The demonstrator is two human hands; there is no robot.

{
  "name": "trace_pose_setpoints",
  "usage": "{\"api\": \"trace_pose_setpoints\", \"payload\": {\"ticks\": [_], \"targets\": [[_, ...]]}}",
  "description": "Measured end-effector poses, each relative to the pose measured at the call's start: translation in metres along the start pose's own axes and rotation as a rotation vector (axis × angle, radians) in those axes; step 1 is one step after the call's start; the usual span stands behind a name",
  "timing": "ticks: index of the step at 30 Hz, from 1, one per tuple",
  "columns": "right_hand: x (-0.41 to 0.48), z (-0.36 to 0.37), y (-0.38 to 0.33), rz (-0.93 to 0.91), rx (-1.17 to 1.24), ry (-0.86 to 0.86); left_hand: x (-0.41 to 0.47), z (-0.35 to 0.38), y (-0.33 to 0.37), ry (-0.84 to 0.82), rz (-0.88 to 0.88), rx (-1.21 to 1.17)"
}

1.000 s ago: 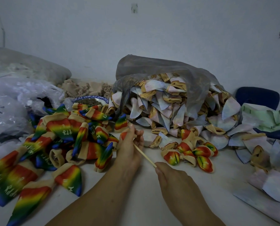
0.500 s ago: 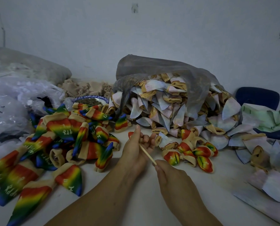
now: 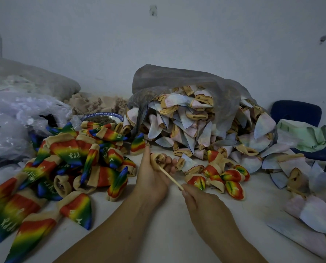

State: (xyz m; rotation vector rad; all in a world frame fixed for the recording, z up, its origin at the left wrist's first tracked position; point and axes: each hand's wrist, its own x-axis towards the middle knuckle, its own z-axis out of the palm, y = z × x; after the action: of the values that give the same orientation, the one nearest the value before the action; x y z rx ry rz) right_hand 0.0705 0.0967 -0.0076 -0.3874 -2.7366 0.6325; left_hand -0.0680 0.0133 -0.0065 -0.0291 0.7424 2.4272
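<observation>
Fingers (image 3: 169,160) of left hand (image 3: 150,179) curl round tan cuff (image 3: 156,157); right hand (image 3: 202,205) pinches wooden stick (image 3: 170,176), tip in cuff. Rainbow pieces (image 3: 71,150) read "PPY" upside down.

White letters are printed on the rainbow fabric pieces (image 3: 105,175) heaped at the left. A middle piece (image 3: 69,151) in that heap shows "PPY", upside down. A near-left piece (image 3: 8,223) shows "PPY" again, slanting along the cloth. A front piece (image 3: 78,215) shows a lone "Y". Letters on the far pieces are too small to read, as is a dark mark on the green sheet (image 3: 300,137) at the far right.
</observation>
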Motion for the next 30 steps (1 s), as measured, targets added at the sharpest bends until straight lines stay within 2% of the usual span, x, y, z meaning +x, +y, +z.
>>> {"api": "trace_pose_setpoints", "payload": {"ticks": [7,12,16,21,27,30], "targets": [[-0.001,-0.007,0.004,0.035,-0.036,0.005,0.001,0.001,0.007,0.029,0.051,-0.038],[-0.002,-0.005,0.002,0.049,-0.047,-0.003,-0.004,0.002,0.009,-0.046,0.073,-0.063],[-0.001,-0.002,0.0,0.062,-0.05,-0.031,0.003,0.001,0.007,-0.007,0.132,-0.049],[0.0,-0.005,0.004,0.037,-0.058,0.016,0.008,0.0,-0.002,0.044,0.225,0.144],[0.002,-0.013,0.009,-0.052,-0.077,0.091,0.005,-0.002,-0.003,-0.103,0.111,0.356],[0.003,-0.014,0.009,-0.075,-0.082,0.12,0.002,-0.001,-0.001,-0.112,0.101,0.489]]}}
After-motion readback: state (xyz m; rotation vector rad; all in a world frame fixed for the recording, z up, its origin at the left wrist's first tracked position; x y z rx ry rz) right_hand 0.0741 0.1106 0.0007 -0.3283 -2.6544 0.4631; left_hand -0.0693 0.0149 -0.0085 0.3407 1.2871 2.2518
